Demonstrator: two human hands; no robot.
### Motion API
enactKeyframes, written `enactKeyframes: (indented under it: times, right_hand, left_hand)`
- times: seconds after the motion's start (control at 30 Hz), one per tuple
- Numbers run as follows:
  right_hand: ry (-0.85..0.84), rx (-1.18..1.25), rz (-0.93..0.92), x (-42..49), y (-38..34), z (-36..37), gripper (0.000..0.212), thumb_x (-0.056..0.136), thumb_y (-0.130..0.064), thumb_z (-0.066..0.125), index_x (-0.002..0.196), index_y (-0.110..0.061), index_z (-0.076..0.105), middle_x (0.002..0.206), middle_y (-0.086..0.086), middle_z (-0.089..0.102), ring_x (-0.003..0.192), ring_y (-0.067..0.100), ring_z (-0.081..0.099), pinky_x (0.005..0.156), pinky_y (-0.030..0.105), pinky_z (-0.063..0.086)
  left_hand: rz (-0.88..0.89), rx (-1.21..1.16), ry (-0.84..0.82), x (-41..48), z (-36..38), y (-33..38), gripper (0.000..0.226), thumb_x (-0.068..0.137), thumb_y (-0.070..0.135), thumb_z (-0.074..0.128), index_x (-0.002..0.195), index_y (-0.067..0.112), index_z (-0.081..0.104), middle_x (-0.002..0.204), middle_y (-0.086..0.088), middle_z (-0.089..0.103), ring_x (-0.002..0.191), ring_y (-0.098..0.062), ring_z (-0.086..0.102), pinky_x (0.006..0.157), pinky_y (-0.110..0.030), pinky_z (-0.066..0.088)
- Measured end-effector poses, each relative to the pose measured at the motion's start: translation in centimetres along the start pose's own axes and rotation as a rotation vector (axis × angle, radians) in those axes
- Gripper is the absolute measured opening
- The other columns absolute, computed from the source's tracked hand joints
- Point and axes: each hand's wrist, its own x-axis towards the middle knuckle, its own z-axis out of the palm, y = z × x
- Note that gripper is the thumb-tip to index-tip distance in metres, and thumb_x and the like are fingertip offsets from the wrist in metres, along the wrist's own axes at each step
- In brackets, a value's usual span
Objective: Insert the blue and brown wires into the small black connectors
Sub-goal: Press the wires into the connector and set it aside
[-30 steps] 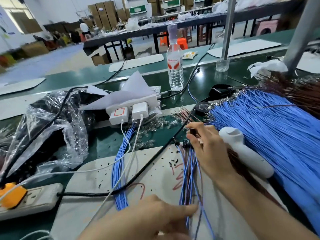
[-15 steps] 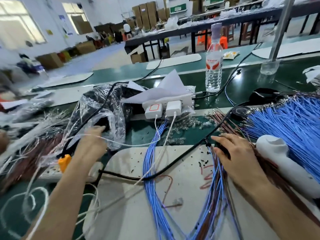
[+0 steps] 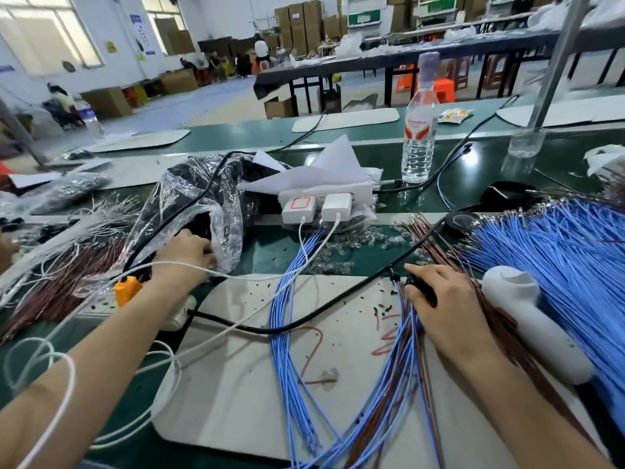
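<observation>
My left hand [image 3: 184, 255] reaches into the mouth of a clear plastic bag [image 3: 189, 198] with dark contents; plastic hides its fingertips. My right hand [image 3: 443, 306] lies on the white mat [image 3: 236, 384], fingers curled over the black connector ends [image 3: 422, 289] of a blue and brown wire bundle [image 3: 402, 367] that trails toward me. A loose bundle of blue wires [image 3: 287, 326] lies at the mat's middle. A big fan of blue wires [image 3: 558, 265] covers the right, with brown wires [image 3: 433, 242] beside it.
A white hand-held device [image 3: 527, 319] lies right of my right hand. A black cable [image 3: 304, 319] and white charger leads cross the mat. A white power strip with chargers [image 3: 324, 201] and a water bottle [image 3: 419, 137] stand behind. An orange plug [image 3: 126, 289] sits left.
My left hand has left the bundle near me and gone left and forward into the plastic bag. My right hand stays on the connector ends. The view has swung left.
</observation>
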Motion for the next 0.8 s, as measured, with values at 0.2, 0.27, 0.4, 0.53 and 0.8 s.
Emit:
enactKeyframes:
  times: [0.2,0.27,0.4,0.53,0.8]
  right_hand:
    - [0.097,0.018,0.049,0.2,-0.3,0.1,0.033,0.093,-0.001,0.051,0.124,-0.006,0.061,0.12,0.013,0.059,0.114,0.029,0.051,0.105,0.037,0.035]
    - [0.105,0.009,0.044,0.2,-0.3,-0.1,0.038,0.092,0.007,0.044,0.125,-0.004,0.06,0.122,0.014,0.058,0.115,0.028,0.051,0.105,0.037,0.037]
    - [0.106,0.006,0.054,-0.1,-0.4,-0.2,0.037,0.09,0.006,0.048,0.123,-0.004,0.061,0.122,0.012,0.058,0.113,0.026,0.053,0.102,0.031,0.037]
    - [0.114,0.013,0.049,-0.2,-0.7,-0.4,0.033,0.09,0.001,0.052,0.121,-0.006,0.062,0.119,0.009,0.059,0.113,0.024,0.052,0.102,0.028,0.035]
    - [0.1,0.01,0.022,-0.1,-0.9,-0.4,0.03,0.088,-0.001,0.058,0.117,-0.007,0.065,0.115,0.008,0.061,0.11,0.022,0.053,0.095,0.015,0.027]
  left_hand:
    - [0.247,0.372,-0.421,-3.9,-4.6,2.1,0.025,0.103,0.024,0.039,0.098,0.013,0.061,0.103,-0.005,0.066,0.089,-0.015,0.058,0.076,-0.026,0.043]
    - [0.4,0.033,-0.717,-5.6,-6.1,3.3,0.031,0.103,0.02,0.039,0.082,0.018,0.062,0.077,0.01,0.066,0.066,-0.004,0.053,0.065,-0.021,0.044]
    - [0.388,-0.664,-0.959,-7.9,-5.2,7.7,0.038,0.098,0.001,0.034,0.079,0.014,0.064,0.057,0.009,0.046,0.047,-0.007,0.03,0.044,-0.016,0.027]
    - [0.336,-0.352,-0.314,-5.9,-1.3,11.0,0.029,0.094,0.015,0.045,0.091,0.016,0.074,0.072,-0.002,0.066,0.056,-0.016,0.054,0.052,-0.024,0.038]
    - [0.026,-0.075,-0.097,-2.2,2.7,12.3,0.025,0.091,0.041,0.053,0.104,0.022,0.061,0.106,-0.009,0.065,0.096,-0.03,0.061,0.074,-0.033,0.045]
